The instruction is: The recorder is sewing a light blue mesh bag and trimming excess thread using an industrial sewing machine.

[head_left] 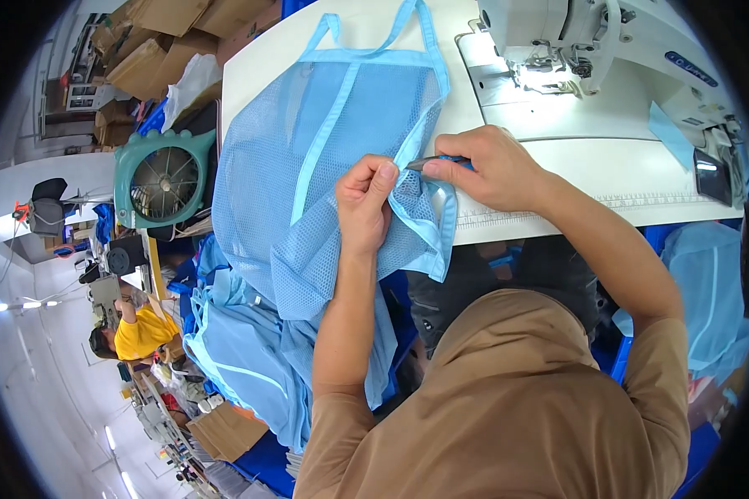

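A light blue mesh bag (374, 91) with paler binding and two strap loops is spread over the white sewing table, its lower part hanging off the near edge. My left hand (364, 195) pinches the binding at the bag's right side between thumb and fingers. My right hand (495, 170) is closed around a small pair of thread snips (424, 163) with dark blades and a bit of blue at the handle. The blade tips touch or nearly touch the binding beside my left fingertips; the exact contact is too small to tell.
A sewing machine (558, 50) with its lamp lit stands beyond my right hand. A ruler strip (641, 201) runs along the table's near edge, with a phone (712, 178) at right. Left are a green fan (165, 179), piled blue bags (250, 358), and a person in yellow (146, 334).
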A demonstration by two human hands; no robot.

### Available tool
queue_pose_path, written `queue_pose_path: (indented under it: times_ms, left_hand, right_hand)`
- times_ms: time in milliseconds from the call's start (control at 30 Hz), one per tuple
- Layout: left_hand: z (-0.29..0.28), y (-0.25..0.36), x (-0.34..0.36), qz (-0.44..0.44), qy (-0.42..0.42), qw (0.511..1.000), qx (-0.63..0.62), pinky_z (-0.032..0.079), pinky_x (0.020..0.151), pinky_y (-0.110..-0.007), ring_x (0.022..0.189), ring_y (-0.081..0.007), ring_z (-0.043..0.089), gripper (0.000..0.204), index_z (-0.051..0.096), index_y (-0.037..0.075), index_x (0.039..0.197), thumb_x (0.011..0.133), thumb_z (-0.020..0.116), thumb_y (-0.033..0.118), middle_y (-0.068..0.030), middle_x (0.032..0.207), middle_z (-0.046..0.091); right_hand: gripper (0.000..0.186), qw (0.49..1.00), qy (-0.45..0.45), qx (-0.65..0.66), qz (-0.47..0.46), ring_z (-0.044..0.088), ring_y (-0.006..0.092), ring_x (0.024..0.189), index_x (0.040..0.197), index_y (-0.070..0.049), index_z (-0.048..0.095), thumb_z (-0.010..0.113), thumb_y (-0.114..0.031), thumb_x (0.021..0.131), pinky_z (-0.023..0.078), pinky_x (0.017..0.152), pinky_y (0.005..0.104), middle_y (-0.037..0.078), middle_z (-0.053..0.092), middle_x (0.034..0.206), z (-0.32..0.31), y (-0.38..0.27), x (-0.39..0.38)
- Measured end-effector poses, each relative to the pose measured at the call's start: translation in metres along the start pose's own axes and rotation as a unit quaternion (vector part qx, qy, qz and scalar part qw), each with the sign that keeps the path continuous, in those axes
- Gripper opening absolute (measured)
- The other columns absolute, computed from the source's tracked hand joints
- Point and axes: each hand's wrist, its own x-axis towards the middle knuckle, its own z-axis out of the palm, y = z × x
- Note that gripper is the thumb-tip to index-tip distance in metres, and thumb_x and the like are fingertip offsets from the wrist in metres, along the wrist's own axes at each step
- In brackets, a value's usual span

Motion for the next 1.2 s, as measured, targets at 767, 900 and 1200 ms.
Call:
queue_pose_path:
  times_ms: [767,900,1200]
  left_hand:
    - [0.003,0.001,-0.001,-0.015,-0.018,0.995,0.098,0.038,0.071,-0.022,0.077,-0.0047,0.050,0.016,0.070,0.001,0.096,0.102,0.072,0.015,0.0036,0.084,0.062]
    - [-0.005,0.000,0.004,0.003,0.001,0.997,0.071,0.041,0.073,-0.020,0.080,-0.0025,0.052,0.018,0.071,0.000,0.098,0.104,0.070,0.017,0.0056,0.087,0.064]
    - [0.003,0.003,0.002,-0.011,0.018,0.994,0.110,0.040,0.067,-0.019,0.073,-0.0012,0.052,0.014,0.074,0.000,0.100,0.100,0.075,0.013,0.0061,0.082,0.064]
  right_hand:
    - [0.033,0.992,-0.037,0.020,-0.122,0.059,0.0359,0.062,0.079,-0.007,0.063,0.073,-0.035,0.095,0.043,0.057,0.0450,0.012,0.058,0.065,-0.014,0.021,0.003]
    - [0.037,0.992,-0.047,-0.008,-0.115,0.059,0.0378,0.064,0.081,-0.007,0.061,0.070,-0.039,0.097,0.044,0.059,0.0464,0.012,0.059,0.066,-0.014,-0.005,-0.006]
    - [0.044,0.982,0.087,-0.029,0.165,0.067,0.0364,0.068,0.087,-0.004,0.065,0.065,-0.046,0.101,0.049,0.063,0.0453,0.016,0.067,0.072,-0.009,-0.011,-0.032]
